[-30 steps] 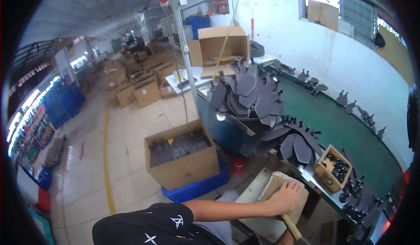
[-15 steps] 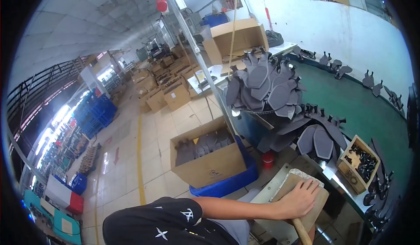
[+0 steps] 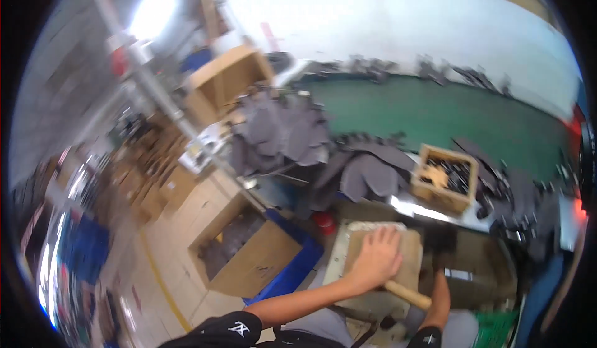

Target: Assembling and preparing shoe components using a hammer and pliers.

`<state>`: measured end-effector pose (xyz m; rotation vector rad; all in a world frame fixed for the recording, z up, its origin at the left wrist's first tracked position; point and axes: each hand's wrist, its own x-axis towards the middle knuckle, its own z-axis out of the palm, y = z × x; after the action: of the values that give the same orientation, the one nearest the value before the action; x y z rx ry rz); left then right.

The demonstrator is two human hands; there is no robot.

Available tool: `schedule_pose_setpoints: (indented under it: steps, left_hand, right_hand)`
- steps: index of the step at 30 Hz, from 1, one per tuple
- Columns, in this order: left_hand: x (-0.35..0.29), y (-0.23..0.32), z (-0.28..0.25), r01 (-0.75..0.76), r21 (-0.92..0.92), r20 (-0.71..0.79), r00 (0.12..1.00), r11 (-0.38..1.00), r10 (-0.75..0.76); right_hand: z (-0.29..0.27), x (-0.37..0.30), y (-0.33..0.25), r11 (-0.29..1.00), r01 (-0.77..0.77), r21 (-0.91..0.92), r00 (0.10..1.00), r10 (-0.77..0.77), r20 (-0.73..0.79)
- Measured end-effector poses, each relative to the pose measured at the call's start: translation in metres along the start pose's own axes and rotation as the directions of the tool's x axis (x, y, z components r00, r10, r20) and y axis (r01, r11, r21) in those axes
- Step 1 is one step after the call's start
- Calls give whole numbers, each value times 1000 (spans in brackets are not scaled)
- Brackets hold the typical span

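My left hand (image 3: 376,258) lies with its fingers stretched out on a flat tan board (image 3: 410,255). A round wooden handle (image 3: 407,294) sticks out from beside that hand's wrist toward the lower right; its other end is hidden. My right arm reaches up just right of the board. Its hand (image 3: 440,279) is smeared by motion, close to a dark blurred shape (image 3: 439,239) whose kind I cannot make out. The board rests on a pale, worn stand (image 3: 339,251) in front of me.
Behind the board, grey flat pads (image 3: 370,177) lie piled on a green-topped table (image 3: 385,108). A wooden box (image 3: 444,177) there holds small black parts. To the left, an open carton (image 3: 249,261) of grey pieces sits in a blue bin (image 3: 308,255). A slanted metal post (image 3: 168,111) rises behind.
My view has swung to the right and blurred, so the table and stand appear further left. My right forearm has come into view beside the board. My left hand stays flat on the board.
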<state>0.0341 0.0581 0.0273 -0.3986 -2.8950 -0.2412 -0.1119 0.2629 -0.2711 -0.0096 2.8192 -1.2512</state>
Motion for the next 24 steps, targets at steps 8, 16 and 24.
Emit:
schedule_pose_setpoints:
  steps: [8,16,24]
  left_hand:
    - [11,-6,-5,-76,-24,-87,994,997,73]
    - [11,16,6,-180,-70,-184,969,981,165]
    - [5,15,0,-167,-84,-242,960,982,143]
  right_hand:
    - [-182,-62,-7,907,132,-400,986,-81,142]
    - [-350,-363,-92,470,-165,-867,880,-328,-345]
    - [-218,-455,23,287,-335,-898,942,74,-327]
